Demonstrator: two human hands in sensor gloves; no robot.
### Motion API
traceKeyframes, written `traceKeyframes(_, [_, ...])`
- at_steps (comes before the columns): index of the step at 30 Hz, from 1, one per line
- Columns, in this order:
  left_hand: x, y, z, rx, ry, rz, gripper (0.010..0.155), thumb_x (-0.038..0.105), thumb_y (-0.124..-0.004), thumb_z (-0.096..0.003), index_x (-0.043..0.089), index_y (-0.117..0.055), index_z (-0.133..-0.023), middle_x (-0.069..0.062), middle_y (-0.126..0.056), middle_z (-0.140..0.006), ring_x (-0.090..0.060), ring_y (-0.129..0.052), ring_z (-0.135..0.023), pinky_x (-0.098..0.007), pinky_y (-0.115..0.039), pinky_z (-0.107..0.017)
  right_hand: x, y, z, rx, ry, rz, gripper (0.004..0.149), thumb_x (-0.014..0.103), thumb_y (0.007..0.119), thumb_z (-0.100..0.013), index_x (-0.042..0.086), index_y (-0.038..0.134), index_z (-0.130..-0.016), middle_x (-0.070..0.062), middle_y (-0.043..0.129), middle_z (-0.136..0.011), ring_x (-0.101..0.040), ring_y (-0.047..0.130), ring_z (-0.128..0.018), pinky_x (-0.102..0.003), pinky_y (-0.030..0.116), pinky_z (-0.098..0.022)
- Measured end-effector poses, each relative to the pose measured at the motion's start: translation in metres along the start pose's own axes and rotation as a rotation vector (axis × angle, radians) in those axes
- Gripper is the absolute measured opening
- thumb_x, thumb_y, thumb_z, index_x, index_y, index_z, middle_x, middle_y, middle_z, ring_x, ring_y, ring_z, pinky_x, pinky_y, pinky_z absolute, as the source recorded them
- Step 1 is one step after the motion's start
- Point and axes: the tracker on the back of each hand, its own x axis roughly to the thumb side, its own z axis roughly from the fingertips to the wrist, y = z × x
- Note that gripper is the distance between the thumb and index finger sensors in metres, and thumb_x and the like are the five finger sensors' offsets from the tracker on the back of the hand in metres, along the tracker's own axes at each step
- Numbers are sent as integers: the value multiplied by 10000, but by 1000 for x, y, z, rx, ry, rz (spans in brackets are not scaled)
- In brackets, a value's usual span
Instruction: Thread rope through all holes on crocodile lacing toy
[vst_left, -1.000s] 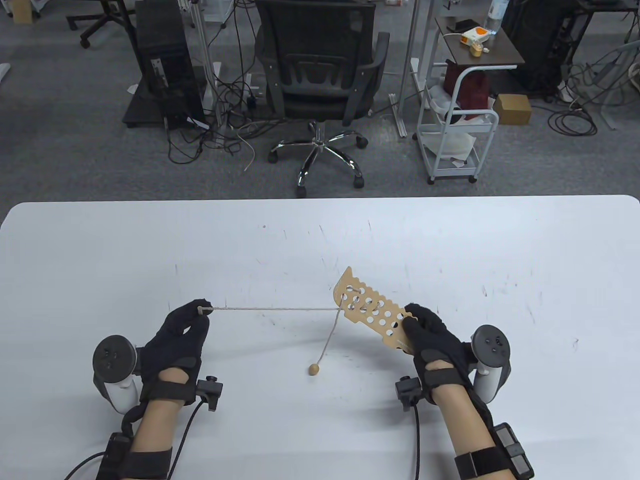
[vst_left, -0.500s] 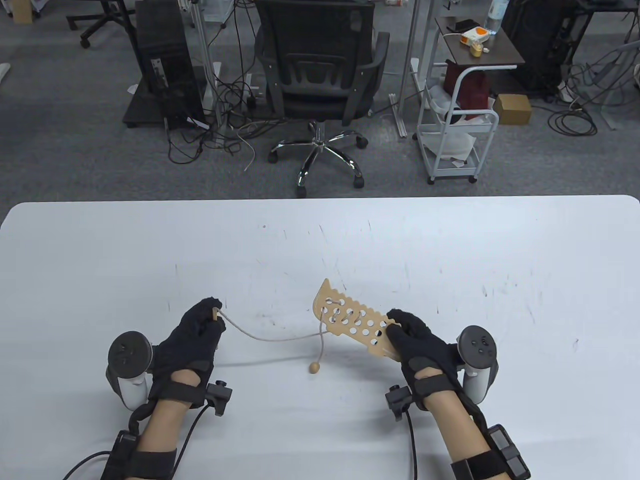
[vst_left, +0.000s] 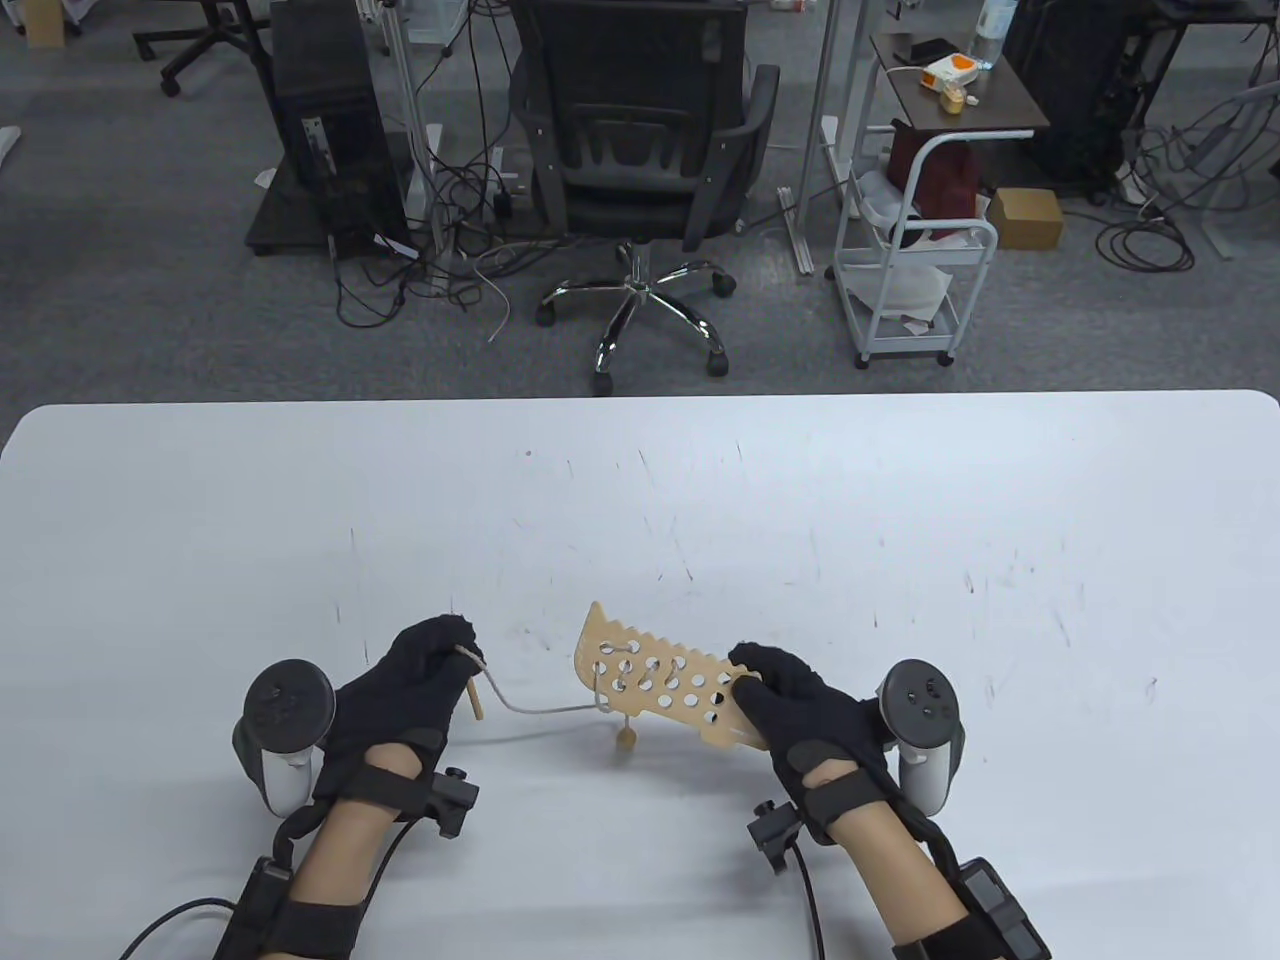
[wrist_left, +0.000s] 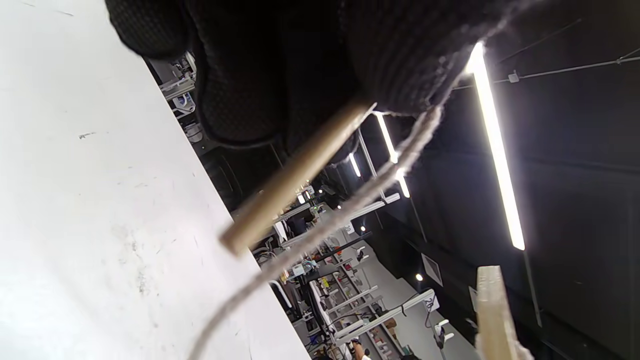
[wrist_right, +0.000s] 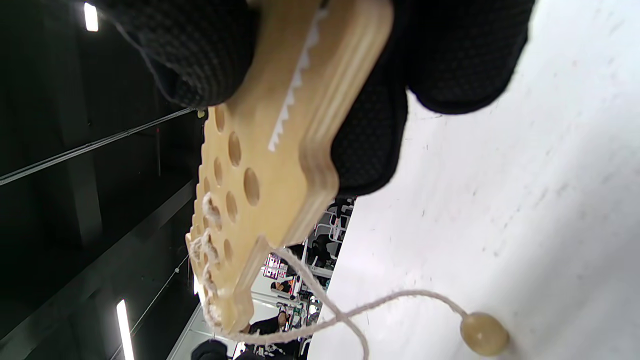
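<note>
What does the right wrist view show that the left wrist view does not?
Only the right wrist view shows the wooden bead resting on the table, the board's holes, and the right hand gripping the crocodile board. Only the left wrist view shows the wooden needle pinched by the left hand. Both show the rope.

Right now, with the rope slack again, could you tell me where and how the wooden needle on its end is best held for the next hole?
Pinch the wooden needle at its upper, rope-end half, from the side, as the left hand does now. It is a slim straight stick, so a thumb-and-finger pinch there probably leaves the bare tip free to aim at an open hole in the crocodile board, which the right hand grips.
</note>
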Motion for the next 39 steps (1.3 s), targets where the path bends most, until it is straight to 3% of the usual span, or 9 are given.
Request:
traceKeyframes(4, [1,-2,-1,-18,-6,-19,450,395,-897,-387,332,-868,-832,37,-1035,-739,-274,-992,-711,-479,-752,-604,3,5,2,25,-12,4,471,327,819,-448,164,763,-886,-77,958,-685,-257,1057,-479,-459,813,-422])
traceKeyframes(12, [2,-8,-1,-55,-13,-46,436,441,-914,-373,353,-899,-800,44,-981,-712,-247,-957,-673,-500,-719,-633,10,17,9,81,-40,6,469,330,819,-448,165,766,-884,-75,960,-685,-252,1060,-479,-452,816,-424])
traceKeyframes(18, [3,-14,0,-103,5,-7,436,372,-892,-392,322,-867,-825,24,-989,-728,-263,-972,-678,-524,-725,-635,13,23,12,105,-55,5,468,329,818,-449,163,766,-883,-75,959,-686,-254,1059,-481,-456,816,-423])
traceKeyframes(39, [9,-60,6,-504,1,259,432,296,-843,-405,310,-814,-836,20,-971,-780,-269,-963,-723,-546,-706,-660,15,29,15,132,-89,-9,467,328,817,-448,164,766,-883,-76,959,-685,-256,1059,-481,-457,815,-424])
